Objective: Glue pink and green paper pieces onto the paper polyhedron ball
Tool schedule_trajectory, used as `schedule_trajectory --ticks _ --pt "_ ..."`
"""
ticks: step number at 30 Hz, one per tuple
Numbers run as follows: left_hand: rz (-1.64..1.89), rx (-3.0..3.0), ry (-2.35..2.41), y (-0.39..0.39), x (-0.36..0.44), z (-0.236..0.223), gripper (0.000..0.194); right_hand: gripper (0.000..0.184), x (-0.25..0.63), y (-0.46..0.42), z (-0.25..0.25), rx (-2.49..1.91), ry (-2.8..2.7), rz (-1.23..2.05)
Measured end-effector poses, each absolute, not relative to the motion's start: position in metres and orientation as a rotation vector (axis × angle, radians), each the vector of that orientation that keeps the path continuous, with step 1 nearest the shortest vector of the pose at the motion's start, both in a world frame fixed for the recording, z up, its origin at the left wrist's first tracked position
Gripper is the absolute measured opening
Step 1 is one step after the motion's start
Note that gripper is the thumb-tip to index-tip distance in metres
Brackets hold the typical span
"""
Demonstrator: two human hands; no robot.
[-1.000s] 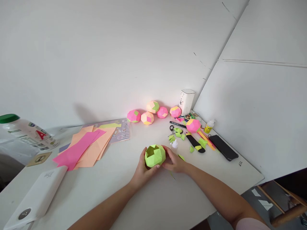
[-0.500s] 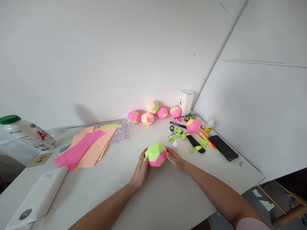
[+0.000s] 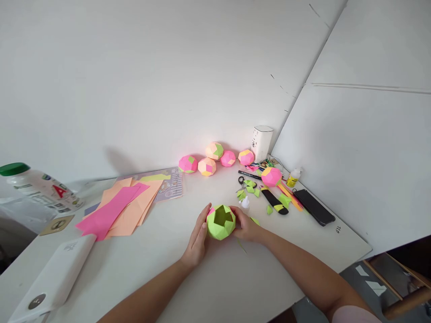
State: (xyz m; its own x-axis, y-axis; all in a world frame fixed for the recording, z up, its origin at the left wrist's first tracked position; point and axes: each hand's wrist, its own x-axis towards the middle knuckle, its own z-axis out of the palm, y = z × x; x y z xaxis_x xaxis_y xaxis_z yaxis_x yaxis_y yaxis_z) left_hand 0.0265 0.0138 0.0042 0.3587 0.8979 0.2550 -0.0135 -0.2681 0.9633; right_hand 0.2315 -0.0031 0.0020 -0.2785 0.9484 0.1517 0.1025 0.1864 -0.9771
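Between my two hands is a faceted paper ball (image 3: 219,232), mostly lime green with a bit of pink at its upper left. A jagged opening in its top shows the hollow inside. My left hand (image 3: 197,240) is closed along the ball's left side, fingers pointing away from me. From the right, my right hand (image 3: 247,226) grips it, its fingertips partly hidden behind the ball. Just beyond my right hand stands a small white glue bottle (image 3: 245,204). Several green paper pieces (image 3: 250,189) lie near a pair of scissors (image 3: 241,180).
Several finished-looking paper balls (image 3: 206,167) line the wall. At right are a utility knife (image 3: 274,200), a marker (image 3: 249,174), a yellow-labelled bottle (image 3: 294,177) and a black phone (image 3: 314,207). Pink and peach paper sheets (image 3: 111,208), a white device (image 3: 55,276) and a green-capped bottle (image 3: 40,188) lie left.
My hands have turned the paper ball: its open, jagged side now faces up toward me, where closed green and pink facets showed before. The things around it have stayed put.
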Motion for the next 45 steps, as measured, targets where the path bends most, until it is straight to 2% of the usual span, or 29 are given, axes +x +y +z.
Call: schedule_trajectory --ticks 4,9,13,24,32,45 --pt "1.063 1.740 0.672 0.009 0.024 0.009 0.054 0.067 0.230 -0.004 0.004 -1.010 -1.559 1.214" --pt "1.112 2.007 0.602 0.004 0.024 0.006 0.081 0.072 0.232 -0.005 0.010 -1.113 -1.578 1.139" --pt "1.114 2.134 0.618 0.003 0.025 0.005 0.087 0.063 0.233 -0.004 0.010 -1.068 -1.575 1.156" --pt "1.134 1.885 0.885 0.021 0.029 -0.013 0.078 0.077 0.236 0.000 0.012 -0.794 -1.383 1.462" --pt "1.075 1.727 0.857 0.022 0.029 -0.015 0.072 0.081 0.233 -0.002 0.007 -0.816 -1.324 1.451" --pt "1.117 1.535 0.881 0.019 0.030 -0.010 0.061 0.076 0.232 -0.004 0.013 -0.830 -1.282 1.459"
